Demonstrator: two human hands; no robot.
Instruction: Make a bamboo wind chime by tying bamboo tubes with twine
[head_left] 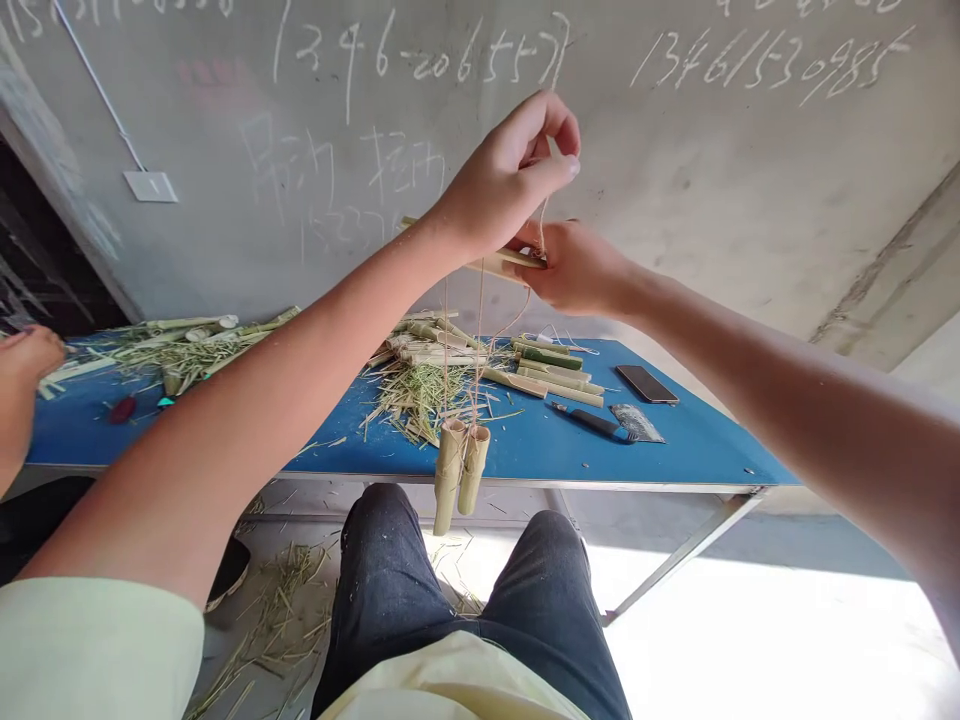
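Two bamboo tubes (461,470), pale yellow-green and open at the top, hang side by side on thin cords (481,340), before the near edge of the blue surface (705,450); the left tube reaches lower. Above the tubes is the bamboo piece (489,266), pale and long. Behind the tubes lies a heap of shavings (420,395); to their right are cut bamboo pieces (559,375), a dark-handled knife (596,423) and a phone (646,383). The left forearm (337,345) hides part of the bamboo piece. High above the tubes, the left hand (517,170), with bent wrist, pinches a string (543,225); the right hand (577,265), lower, grasps the bamboo piece.
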